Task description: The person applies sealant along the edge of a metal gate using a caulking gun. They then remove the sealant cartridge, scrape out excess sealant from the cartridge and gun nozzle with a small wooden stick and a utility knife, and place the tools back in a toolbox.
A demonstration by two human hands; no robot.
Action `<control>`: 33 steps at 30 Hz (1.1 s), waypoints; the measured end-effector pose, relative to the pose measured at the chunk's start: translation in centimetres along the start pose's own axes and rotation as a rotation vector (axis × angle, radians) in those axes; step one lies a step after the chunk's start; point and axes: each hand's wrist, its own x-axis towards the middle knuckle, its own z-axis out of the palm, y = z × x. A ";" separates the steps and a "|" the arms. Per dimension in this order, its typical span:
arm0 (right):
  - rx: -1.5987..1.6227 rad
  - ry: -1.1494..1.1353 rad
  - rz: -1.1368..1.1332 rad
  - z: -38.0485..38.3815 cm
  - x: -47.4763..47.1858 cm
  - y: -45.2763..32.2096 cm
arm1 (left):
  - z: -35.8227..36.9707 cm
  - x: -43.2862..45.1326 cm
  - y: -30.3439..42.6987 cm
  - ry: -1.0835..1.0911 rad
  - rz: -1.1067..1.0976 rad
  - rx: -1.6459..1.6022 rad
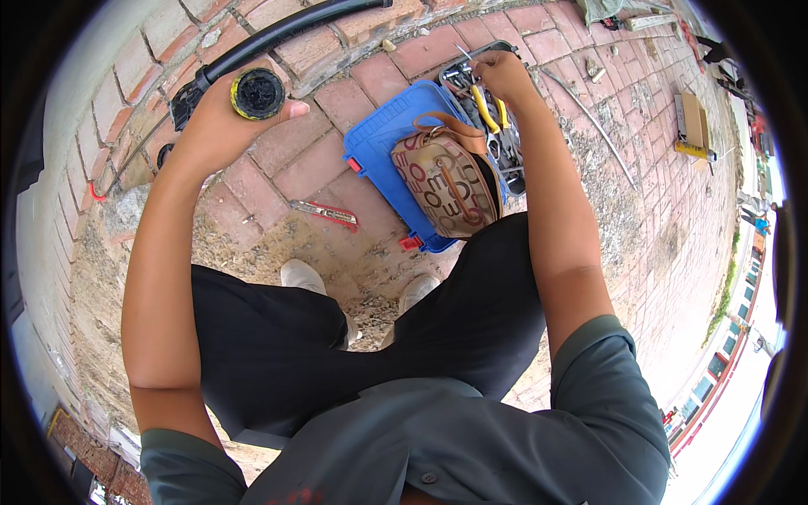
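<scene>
My left hand is wrapped around a roll of black tape with a yellow edge, its round face turned up. Beyond it lies a thick black corrugated pipe. At the upper right, my right hand pinches a thin pointed metal tool above an open toolbox tray full of hand tools. Yellow-handled pliers lie in the tray beside my wrist. A patterned fabric pouch with a brown strap rests on the blue toolbox lid.
A red and silver utility knife lies on the pavers before my shoes. A long thin strip lies right of the toolbox. Farther right stands an open cardboard box. A brick edge borders the upper left.
</scene>
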 end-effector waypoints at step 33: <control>-0.529 -0.641 -0.368 32.4 -22.7 -8.8 | -0.2 1.6 0.6 0.427 0.505 0.051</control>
